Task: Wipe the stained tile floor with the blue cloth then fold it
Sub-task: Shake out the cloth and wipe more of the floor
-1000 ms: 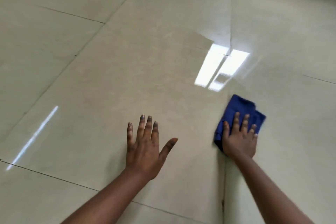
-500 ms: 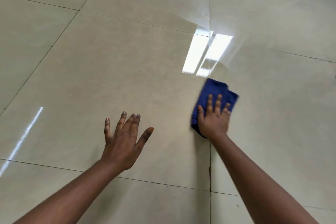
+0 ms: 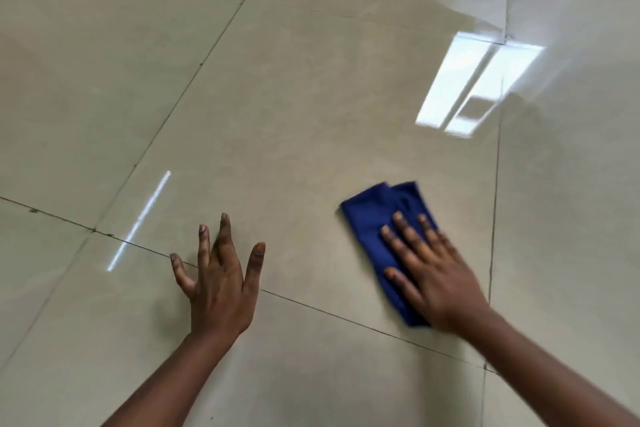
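A folded blue cloth (image 3: 372,215) lies flat on the glossy beige tile floor (image 3: 277,107), right of centre. My right hand (image 3: 433,267) presses down on the cloth's near half with straight, spread fingers, hiding that part. My left hand (image 3: 221,274) is to the left of the cloth, apart from it, fingers spread and holding nothing, over a grout line. I see no distinct stain on the tile around the cloth.
Dark grout lines (image 3: 346,317) cross the floor diagonally. A bright ceiling-light reflection (image 3: 474,87) glares beyond the cloth, and a thin light streak (image 3: 138,222) lies to the left.
My right hand has slid the cloth left, off the grout line onto the big middle tile, and the cloth now lies turned. The view has shifted left. My left hand stays spread.
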